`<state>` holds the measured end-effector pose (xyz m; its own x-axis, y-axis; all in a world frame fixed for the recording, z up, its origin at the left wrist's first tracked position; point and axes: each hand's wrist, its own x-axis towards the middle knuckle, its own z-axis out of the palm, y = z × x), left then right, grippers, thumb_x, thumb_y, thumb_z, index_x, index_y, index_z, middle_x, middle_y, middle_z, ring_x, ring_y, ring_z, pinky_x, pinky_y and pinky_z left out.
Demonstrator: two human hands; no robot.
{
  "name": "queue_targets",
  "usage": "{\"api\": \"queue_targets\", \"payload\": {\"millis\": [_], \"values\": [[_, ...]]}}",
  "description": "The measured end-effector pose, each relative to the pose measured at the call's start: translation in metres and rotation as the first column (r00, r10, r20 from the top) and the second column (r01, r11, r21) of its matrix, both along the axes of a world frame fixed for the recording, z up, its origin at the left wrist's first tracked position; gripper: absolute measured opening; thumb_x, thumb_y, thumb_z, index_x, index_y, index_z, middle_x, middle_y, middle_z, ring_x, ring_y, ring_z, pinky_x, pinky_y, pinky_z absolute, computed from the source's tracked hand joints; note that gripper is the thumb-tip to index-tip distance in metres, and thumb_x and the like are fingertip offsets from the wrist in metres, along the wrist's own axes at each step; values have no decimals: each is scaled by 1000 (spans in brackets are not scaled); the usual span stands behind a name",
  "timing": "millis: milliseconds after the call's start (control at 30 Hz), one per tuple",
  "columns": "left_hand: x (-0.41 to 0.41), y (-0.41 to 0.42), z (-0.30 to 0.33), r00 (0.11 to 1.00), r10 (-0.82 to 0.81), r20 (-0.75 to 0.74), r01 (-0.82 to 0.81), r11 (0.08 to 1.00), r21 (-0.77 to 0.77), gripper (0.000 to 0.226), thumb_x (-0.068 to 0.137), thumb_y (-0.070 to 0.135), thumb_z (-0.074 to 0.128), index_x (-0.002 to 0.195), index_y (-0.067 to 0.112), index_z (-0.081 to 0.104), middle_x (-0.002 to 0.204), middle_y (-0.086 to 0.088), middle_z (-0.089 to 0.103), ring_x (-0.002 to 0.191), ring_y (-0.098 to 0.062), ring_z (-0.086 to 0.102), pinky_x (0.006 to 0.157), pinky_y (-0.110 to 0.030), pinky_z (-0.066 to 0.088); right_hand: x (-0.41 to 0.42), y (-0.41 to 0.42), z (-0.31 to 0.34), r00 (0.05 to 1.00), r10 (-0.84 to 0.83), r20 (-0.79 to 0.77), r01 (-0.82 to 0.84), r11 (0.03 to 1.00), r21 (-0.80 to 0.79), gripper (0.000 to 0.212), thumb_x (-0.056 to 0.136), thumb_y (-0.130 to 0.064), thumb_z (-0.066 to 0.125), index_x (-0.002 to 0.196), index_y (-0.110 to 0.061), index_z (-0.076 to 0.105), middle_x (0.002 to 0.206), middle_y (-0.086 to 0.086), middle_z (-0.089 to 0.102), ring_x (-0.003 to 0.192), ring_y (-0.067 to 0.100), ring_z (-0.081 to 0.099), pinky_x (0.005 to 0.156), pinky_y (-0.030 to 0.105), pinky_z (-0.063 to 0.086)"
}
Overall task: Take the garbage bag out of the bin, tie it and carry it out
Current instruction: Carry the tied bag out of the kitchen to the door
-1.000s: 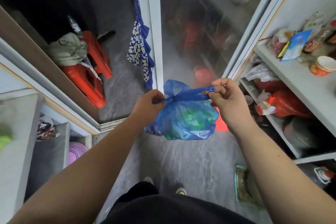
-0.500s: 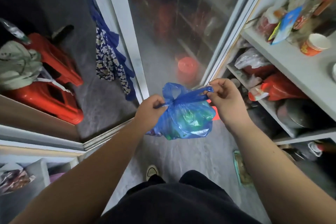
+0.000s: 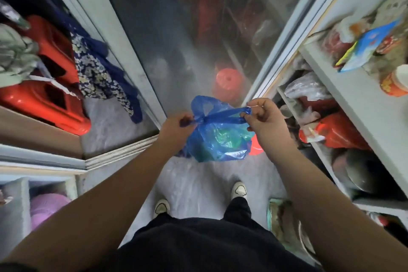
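Person, seen from above. Arms: both forearms bare from elbow to wrist, no sleeves in view on either, no watch, band or bracelet at the wrists. Left hand point(image 3: 176, 127): bare, no ring or glove visible. Right hand point(image 3: 263, 120): bare, no ring or glove visible. Torso: dark, near-black garment point(image 3: 198, 247), plain, no print or lettering to be seen, filling the lower middle of the view. Legs: dark trouser leg point(image 3: 239, 207) on the right. Feet: pale shoes with dark markings at the toe, left shoe point(image 3: 162, 206) and right shoe point(image 3: 239, 190).
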<state>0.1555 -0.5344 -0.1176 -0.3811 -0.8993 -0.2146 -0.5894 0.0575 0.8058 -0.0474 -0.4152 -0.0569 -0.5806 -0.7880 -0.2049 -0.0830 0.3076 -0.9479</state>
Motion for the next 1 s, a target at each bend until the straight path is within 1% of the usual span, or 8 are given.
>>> {"api": "queue_targets", "payload": {"millis": [100,167,400,533,667,767,833,1000], "values": [[-22,6,-10,993,121,4,-121,992,33,12,84,20,72,78,14,63,71,-7,67,61,-7,55,63,-30,48,-34,-11,-6,989,149,14,-149,988,50,35,86,0,65,92,-34,59,86,3,73,85,20,73,69,35,54],[-32,11,-14,986,168,20,-169,984,54,13,84,20,71,84,8,63,80,-21,66,65,-16,53,62,-38,50,-53,-18,-11,973,232,5,-232,969,81,37,85,2,63,92,-35,59,87,1,73,86,21,73,74,37,55],[-46,31,-36,940,341,-23,-336,934,120,18,83,17,69,71,26,58,68,3,59,54,6,54,40,-7,41,-77,-31,-36,930,360,68,-366,924,114,43,85,6,58,94,-35,59,94,7,71,92,26,72,87,41,56],[-33,35,-54,934,356,2,-355,929,108,8,83,15,68,78,17,62,74,-5,62,60,-3,52,51,-15,43,-64,-34,-57,925,359,121,-373,921,117,42,87,11,57,96,-30,60,92,6,70,85,19,72,83,36,56],[-14,34,-79,920,391,4,-387,909,153,14,82,18,68,74,25,60,69,6,59,64,-6,55,60,-21,48,-39,-35,-84,935,333,125,-347,930,120,40,87,11,57,97,-28,58,88,3,69,81,14,71,77,32,57],[-2,37,-102,905,426,-8,-409,874,263,4,85,23,67,84,22,64,83,-7,66,72,-29,64,54,-42,59,-19,-36,-107,942,315,115,-327,939,107,41,86,6,59,94,-35,58,87,0,69,85,22,70,72,36,55],[4,39,-120,903,428,-30,-401,868,293,4,85,24,67,87,28,67,85,-5,69,68,-27,65,44,-36,56,-8,-37,-127,948,297,111,-308,946,99,41,85,3,60,93,-37,57,88,-1,68,86,26,67,68,38,52],[23,37,-176,890,456,-27,-425,850,312,13,85,21,67,82,34,66,88,6,70,83,-24,69,69,-50,61,12,-40,-189,946,308,105,-317,945,84,37,86,7,60,98,-28,55,105,20,66,100,39,67,91,55,53]]}}
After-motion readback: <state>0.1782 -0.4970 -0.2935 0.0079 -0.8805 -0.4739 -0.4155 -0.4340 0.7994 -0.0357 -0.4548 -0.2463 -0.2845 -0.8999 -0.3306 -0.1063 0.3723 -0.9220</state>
